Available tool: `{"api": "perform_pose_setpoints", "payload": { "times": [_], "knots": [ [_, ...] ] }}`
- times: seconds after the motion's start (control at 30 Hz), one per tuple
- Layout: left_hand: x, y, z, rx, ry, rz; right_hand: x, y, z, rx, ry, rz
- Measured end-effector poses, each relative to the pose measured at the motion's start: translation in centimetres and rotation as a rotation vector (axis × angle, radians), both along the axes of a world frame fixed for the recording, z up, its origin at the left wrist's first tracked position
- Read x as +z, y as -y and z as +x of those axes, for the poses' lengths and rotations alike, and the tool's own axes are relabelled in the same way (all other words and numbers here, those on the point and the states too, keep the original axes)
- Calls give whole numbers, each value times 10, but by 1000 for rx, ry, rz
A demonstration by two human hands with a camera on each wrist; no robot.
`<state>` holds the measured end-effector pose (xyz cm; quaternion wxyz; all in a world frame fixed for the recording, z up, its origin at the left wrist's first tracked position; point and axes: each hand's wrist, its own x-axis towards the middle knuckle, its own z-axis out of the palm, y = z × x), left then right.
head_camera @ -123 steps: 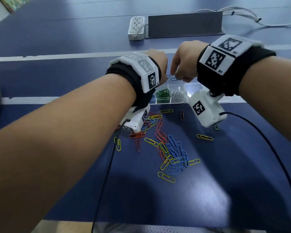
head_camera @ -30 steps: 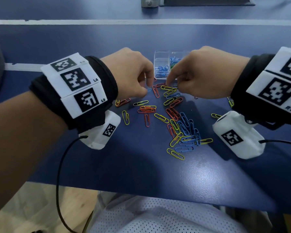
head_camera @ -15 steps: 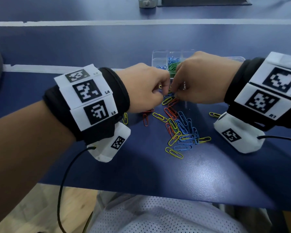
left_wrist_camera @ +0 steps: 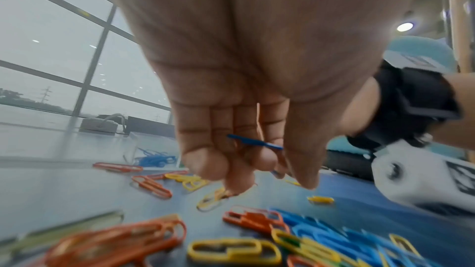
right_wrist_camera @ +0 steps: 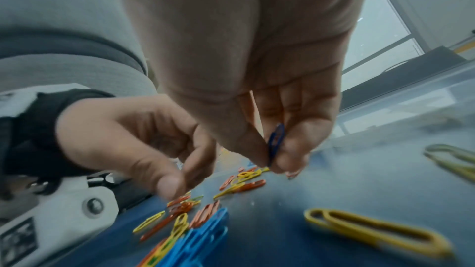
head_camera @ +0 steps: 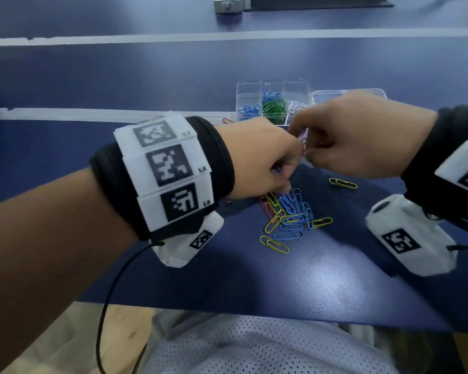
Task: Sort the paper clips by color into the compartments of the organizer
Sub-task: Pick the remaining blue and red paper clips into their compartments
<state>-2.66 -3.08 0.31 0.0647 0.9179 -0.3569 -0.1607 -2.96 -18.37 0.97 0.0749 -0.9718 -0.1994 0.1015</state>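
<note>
Left hand [head_camera: 257, 160] sits over the near-left part of the scattered paper clips [head_camera: 292, 214] on the blue counter [head_camera: 173, 76]. From the left wrist view I see its fingers [left_wrist_camera: 203, 145] curled inward, a blue clip [left_wrist_camera: 254, 142] lying across them against the thumb; held, not loose.

Centre: the loose heap is mixed, blue, yellow, orange and red clips overlapping each other. One red clip [head_camera: 227, 120] lies alone just left of the organizer, one yellow clip [head_camera: 343, 183] apart on the right.

Behind the hands stands the clear organizer [head_camera: 247, 89]. I read blue clips [head_camera: 249, 109] in its left cell, green clips [head_camera: 274, 109] in the middle, white ones [head_camera: 296, 106] to the right, more blue in a rear cell. Its far right part is hidden by the hand.

Right hand [head_camera: 362, 139] is close to the left, knuckles nearly touching. Right wrist view: thumb and forefinger pinch a dark blue clip [right_wrist_camera: 276, 141] edge-on, the other fingers [right_wrist_camera: 308, 129] folded beside it. A white strip [head_camera: 92, 114] crosses the counter
</note>
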Motion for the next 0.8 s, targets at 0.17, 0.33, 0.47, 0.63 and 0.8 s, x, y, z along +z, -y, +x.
{"api": "perform_pose_setpoints", "payload": {
  "times": [0.17,0.33,0.47,0.63,0.8],
  "knots": [
    [4,-7,10,51,-56,-20,-2,15,-16,6,-119,23],
    [0,3,1,-14,-14,4,-3,11,-23,-2,-136,68],
    [-3,9,2,-83,8,102,-5,3,-21,-7,-173,88],
    [-5,6,4,-71,4,122,-8,-6,-19,23,-158,14],
    [-7,-4,6,-21,-12,74,-6,-4,-15,-6,-118,5]
  ]
}}
